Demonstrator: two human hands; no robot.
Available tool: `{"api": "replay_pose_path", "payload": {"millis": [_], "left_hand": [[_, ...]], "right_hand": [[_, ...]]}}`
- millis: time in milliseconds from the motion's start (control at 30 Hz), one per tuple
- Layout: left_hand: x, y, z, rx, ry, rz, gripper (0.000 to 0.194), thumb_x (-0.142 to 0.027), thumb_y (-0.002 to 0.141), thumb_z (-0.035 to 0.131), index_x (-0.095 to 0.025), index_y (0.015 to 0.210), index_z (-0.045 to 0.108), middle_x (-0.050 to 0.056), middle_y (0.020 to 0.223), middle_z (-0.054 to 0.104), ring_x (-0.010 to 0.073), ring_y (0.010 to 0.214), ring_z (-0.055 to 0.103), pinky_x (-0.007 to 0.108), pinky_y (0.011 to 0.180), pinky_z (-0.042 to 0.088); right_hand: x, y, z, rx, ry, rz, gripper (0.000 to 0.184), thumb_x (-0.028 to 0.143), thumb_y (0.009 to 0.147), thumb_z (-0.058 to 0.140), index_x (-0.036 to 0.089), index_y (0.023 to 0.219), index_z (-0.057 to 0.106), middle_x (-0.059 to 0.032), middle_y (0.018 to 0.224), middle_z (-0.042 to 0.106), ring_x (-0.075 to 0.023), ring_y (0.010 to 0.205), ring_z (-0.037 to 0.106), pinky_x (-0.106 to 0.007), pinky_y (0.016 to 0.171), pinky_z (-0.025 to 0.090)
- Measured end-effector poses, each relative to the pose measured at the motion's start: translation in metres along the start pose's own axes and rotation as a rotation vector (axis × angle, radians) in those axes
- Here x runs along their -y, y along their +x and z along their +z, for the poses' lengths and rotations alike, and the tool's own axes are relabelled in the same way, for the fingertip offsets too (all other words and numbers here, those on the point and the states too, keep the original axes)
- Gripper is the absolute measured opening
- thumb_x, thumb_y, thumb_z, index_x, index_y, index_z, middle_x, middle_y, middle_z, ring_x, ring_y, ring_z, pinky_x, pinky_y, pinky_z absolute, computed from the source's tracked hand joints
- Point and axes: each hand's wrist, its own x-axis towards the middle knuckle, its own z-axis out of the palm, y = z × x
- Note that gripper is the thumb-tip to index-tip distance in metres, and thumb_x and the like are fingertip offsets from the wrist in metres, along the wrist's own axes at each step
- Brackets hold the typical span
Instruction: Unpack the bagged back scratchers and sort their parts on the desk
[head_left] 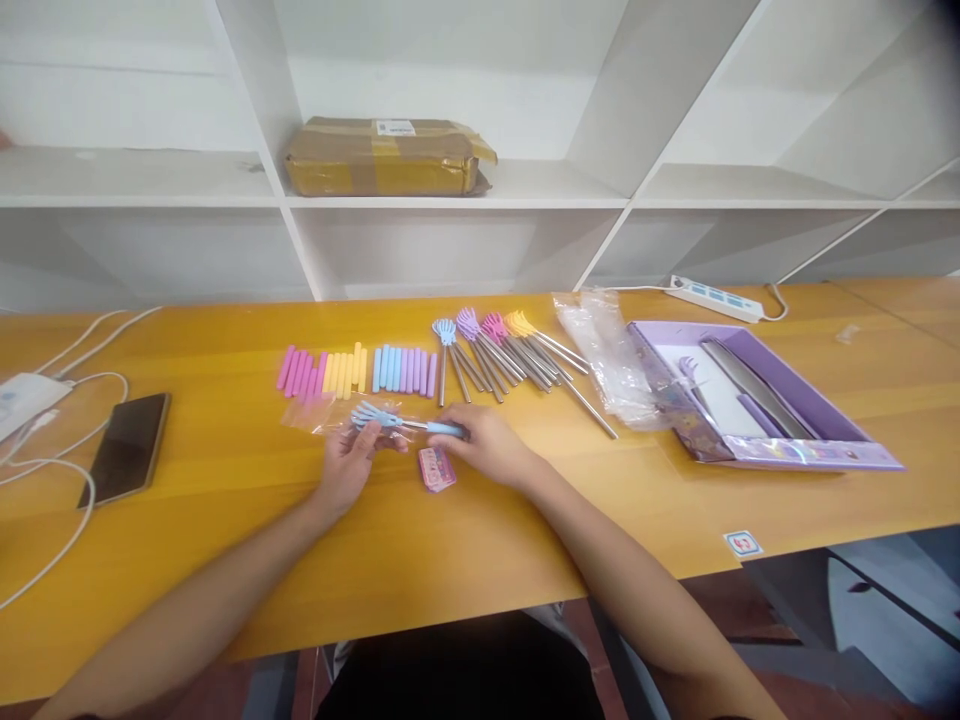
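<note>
Between my two hands is a light blue back scratcher (pixel 377 414) with a claw-shaped head, a metal rod and a blue grip. My left hand (pixel 351 462) is closed around its head, and my right hand (pixel 484 440) is closed on the blue grip (pixel 445 429). A clear plastic bag (pixel 319 415) lies just behind my left hand. Under the rod is a small stack of pink printed cards (pixel 436 468). Farther back lie rows of pink, yellow, blue and purple grips (pixel 345 371). Beside them are several claw-headed metal rods (pixel 510 350) grouped by colour.
On the right stands a purple open box (pixel 810 455) holding a purple claw head and metal pieces, with clear plastic bags (pixel 611 350) beside it. A phone (pixel 126 448) and white cables lie left. A power strip (pixel 716 298) and white shelves with a taped parcel (pixel 386 160) are behind.
</note>
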Motion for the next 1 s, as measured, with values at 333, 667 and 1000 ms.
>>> {"api": "replay_pose_path", "payload": {"millis": [333, 667, 1000], "left_hand": [[0.004, -0.002, -0.002, 0.156, 0.144, -0.120, 0.044, -0.058, 0.093, 0.079, -0.014, 0.098, 0.083, 0.011, 0.085, 0.082, 0.0262, 0.076, 0.078, 0.042, 0.076, 0.066], [-0.002, 0.004, 0.001, -0.005, -0.006, -0.038, 0.047, -0.059, 0.091, 0.081, -0.015, 0.106, 0.082, 0.010, 0.086, 0.081, 0.0239, 0.076, 0.077, 0.040, 0.072, 0.066], [-0.004, 0.000, 0.001, 0.125, -0.074, -0.118, 0.045, -0.055, 0.094, 0.080, -0.014, 0.113, 0.081, 0.010, 0.088, 0.081, 0.0219, 0.074, 0.075, 0.035, 0.066, 0.061]], "right_hand": [[0.008, -0.002, 0.007, 0.027, 0.180, 0.030, 0.045, 0.057, 0.107, 0.062, 0.019, 0.091, 0.081, -0.0027, 0.080, 0.070, -0.0165, 0.073, 0.063, -0.027, 0.071, 0.046], [0.003, 0.001, 0.014, -0.040, 0.565, 0.205, 0.040, 0.057, 0.100, 0.070, 0.020, 0.114, 0.074, -0.0007, 0.084, 0.071, -0.0139, 0.068, 0.062, -0.028, 0.066, 0.051], [-0.013, 0.006, 0.009, -0.034, 0.876, 0.299, 0.042, 0.055, 0.082, 0.090, 0.018, 0.100, 0.082, -0.0024, 0.082, 0.080, -0.0128, 0.064, 0.068, -0.027, 0.065, 0.055]]}}
